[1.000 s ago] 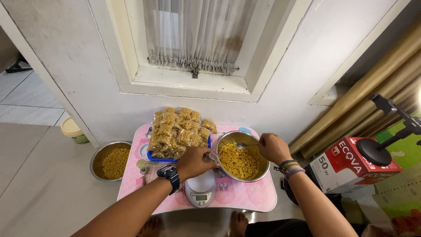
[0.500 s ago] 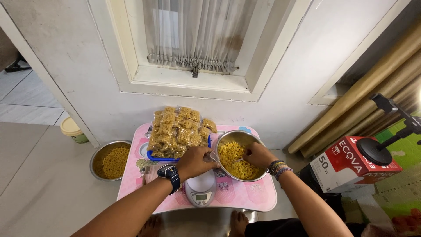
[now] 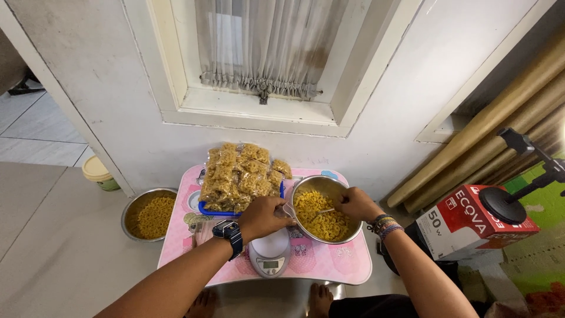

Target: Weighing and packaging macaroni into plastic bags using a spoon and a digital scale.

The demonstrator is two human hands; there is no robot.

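Right hand closed on thin scoop handle inside steel bowl, digging yellow snack. Left hand curled at bowl's 9 o'clock rim; cannot tell what it pinches, maybe clear bag.

Head view: scale at 7 o'clock of bowl, packed bags at 10, second bowl far at 9, on floor.

Judgement: keep scoop level, bag mouth close to rim, avoid spill on pink table.

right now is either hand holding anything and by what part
The right hand grips the handle end of a small scoop over the pasta in the steel bowl. The left hand rests at the bowl's rim; whether it holds anything cannot be told.
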